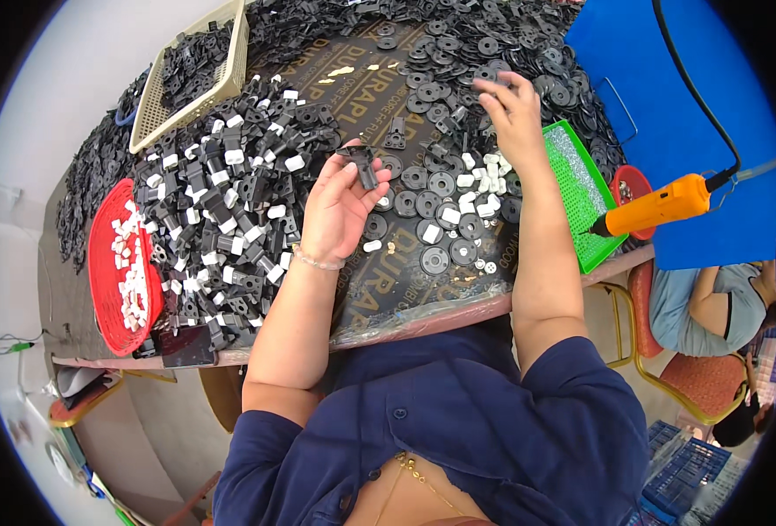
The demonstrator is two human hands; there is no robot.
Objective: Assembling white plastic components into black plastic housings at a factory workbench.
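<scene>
My left hand (335, 209), palm turned up, grips a small black plastic bracket (363, 168) between thumb and fingers. Farther right, my right hand (517, 121) hovers above a heap of round black discs (441, 70); its fingers are stretched and apart, slightly blurred, and I see nothing in them. Between the hands lie loose black wheels with center holes (441, 184) and a little cluster of white plastic caps (491, 175). Another black bracket (396, 133) rests on the table just past my left hand. Left of that hand spreads a big pile of black parts with white ends (221, 197).
A red basket (100, 263) of white pieces and a cream crate (237, 53) of black parts stand at left. To the right are a green tray (591, 250) of small metal pieces, an orange electric screwdriver (660, 206), a red bowl (644, 232) and a blue box (695, 105). Another person (712, 307) sits beyond.
</scene>
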